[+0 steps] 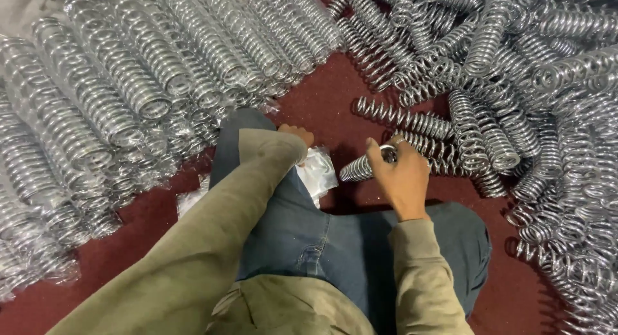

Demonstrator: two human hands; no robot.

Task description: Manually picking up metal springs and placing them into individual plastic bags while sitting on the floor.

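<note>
My right hand (pixel 400 175) is closed around a shiny metal coil spring (pixel 358 169), which points left toward a clear plastic bag (pixel 317 171) lying by my knee. Mostly hidden behind its olive sleeve, my left hand (pixel 297 136) shows only its knuckles and rests at the top edge of that bag. Whether it pinches the bag I cannot tell. I sit on a dark red floor (pixel 322 100) with my legs in blue jeans folded in front of me.
Several bagged springs (pixel 129 84) lie in tidy rows at the left and top left. A loose tangled heap of bare springs (pixel 528 84) fills the right side and top right. More clear bags (pixel 192 200) lie by my left knee.
</note>
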